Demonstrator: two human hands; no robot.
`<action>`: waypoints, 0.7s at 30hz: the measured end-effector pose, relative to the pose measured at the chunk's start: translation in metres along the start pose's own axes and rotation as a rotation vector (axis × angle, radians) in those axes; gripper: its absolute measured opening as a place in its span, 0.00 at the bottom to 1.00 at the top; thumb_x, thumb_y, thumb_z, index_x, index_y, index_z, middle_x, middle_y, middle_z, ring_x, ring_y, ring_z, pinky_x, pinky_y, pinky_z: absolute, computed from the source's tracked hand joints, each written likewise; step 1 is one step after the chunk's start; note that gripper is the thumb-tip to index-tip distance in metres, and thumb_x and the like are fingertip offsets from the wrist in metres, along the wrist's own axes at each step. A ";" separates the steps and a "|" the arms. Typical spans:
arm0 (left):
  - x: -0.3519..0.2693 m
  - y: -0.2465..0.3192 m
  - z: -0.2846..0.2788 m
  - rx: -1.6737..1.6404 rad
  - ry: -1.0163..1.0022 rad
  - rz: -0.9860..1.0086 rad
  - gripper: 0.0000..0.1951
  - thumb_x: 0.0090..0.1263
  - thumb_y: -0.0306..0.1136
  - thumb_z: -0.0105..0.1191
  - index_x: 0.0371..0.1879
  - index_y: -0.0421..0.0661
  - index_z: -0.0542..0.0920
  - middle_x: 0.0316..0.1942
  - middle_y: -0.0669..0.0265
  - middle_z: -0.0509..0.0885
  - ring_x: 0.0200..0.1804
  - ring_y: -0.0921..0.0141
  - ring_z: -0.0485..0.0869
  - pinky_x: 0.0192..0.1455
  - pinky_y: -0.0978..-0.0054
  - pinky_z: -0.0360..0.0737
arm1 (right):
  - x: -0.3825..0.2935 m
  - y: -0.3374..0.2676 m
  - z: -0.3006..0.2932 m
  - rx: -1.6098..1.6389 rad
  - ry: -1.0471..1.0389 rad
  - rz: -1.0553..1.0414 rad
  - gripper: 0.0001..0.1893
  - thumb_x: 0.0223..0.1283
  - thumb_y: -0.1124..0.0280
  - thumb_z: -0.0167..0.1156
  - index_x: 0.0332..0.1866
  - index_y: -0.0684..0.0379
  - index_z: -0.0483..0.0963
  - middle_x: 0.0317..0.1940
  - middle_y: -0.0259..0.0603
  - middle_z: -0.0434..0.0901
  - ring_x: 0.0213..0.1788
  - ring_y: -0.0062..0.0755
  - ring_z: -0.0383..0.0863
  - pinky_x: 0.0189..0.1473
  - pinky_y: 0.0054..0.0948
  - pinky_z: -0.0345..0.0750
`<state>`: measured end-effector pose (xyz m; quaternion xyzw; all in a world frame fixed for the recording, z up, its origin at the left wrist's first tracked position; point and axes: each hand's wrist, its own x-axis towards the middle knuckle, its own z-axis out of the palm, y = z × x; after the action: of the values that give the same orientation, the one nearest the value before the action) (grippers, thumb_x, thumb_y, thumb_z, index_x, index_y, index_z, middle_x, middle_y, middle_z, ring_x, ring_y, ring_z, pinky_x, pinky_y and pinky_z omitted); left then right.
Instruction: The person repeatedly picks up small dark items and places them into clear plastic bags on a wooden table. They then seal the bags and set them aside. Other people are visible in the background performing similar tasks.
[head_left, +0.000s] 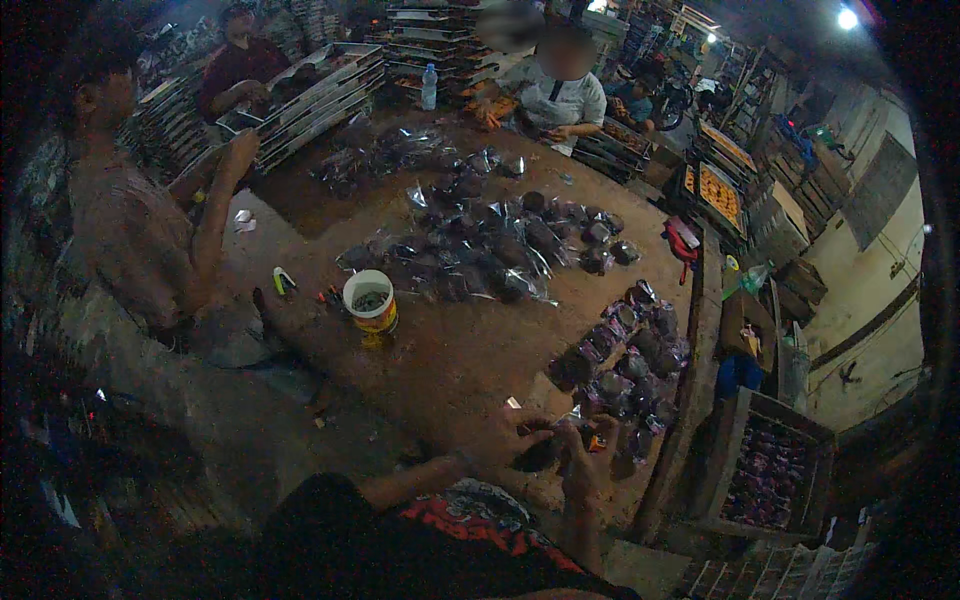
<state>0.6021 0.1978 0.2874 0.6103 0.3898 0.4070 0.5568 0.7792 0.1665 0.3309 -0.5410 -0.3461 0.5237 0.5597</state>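
Note:
At the table's near edge, my left hand (504, 435) pinches the top of a clear plastic bag (574, 414), whose dark contents are hard to make out. My right hand (592, 457) meets it at the same bag, with a small orange object (597, 443) between its fingers; its kind cannot be told. Just beyond my hands lies a pile of wrapped dark round items (630, 367) in shiny plastic. Farther up the table spreads a larger heap of clear bags with dark contents (480, 247).
A white and yellow tub (371, 300) stands left of the heap, near a green-and-white stapler (283, 281). A co-worker (142, 225) is at the left; others work across the table. A plastic bottle (429, 87) stands at the back. A crate of wrapped items (731, 480) is at the right.

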 end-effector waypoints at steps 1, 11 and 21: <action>-0.003 -0.004 0.007 0.081 -0.001 -0.002 0.16 0.73 0.39 0.66 0.54 0.44 0.87 0.48 0.59 0.90 0.49 0.66 0.89 0.54 0.65 0.85 | -0.001 0.004 -0.003 0.069 0.009 -0.073 0.18 0.68 0.78 0.67 0.59 0.58 0.71 0.46 0.34 0.82 0.39 0.17 0.80 0.32 0.19 0.76; -0.033 0.011 0.048 -0.019 -0.001 -0.267 0.18 0.74 0.35 0.61 0.60 0.47 0.84 0.51 0.63 0.87 0.52 0.69 0.86 0.57 0.70 0.82 | -0.017 0.026 -0.047 -0.456 -0.228 -0.189 0.16 0.76 0.72 0.61 0.63 0.65 0.75 0.48 0.42 0.86 0.47 0.26 0.86 0.51 0.25 0.82; -0.018 -0.042 0.047 0.595 0.264 0.301 0.16 0.76 0.35 0.60 0.60 0.48 0.85 0.49 0.62 0.90 0.50 0.71 0.87 0.57 0.68 0.82 | 0.005 0.044 -0.045 -0.116 -0.229 -0.078 0.10 0.72 0.69 0.67 0.49 0.65 0.82 0.40 0.37 0.87 0.40 0.25 0.85 0.45 0.23 0.81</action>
<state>0.6383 0.1669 0.2421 0.7384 0.4656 0.4284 0.2335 0.8140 0.1546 0.2791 -0.4954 -0.4581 0.5390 0.5042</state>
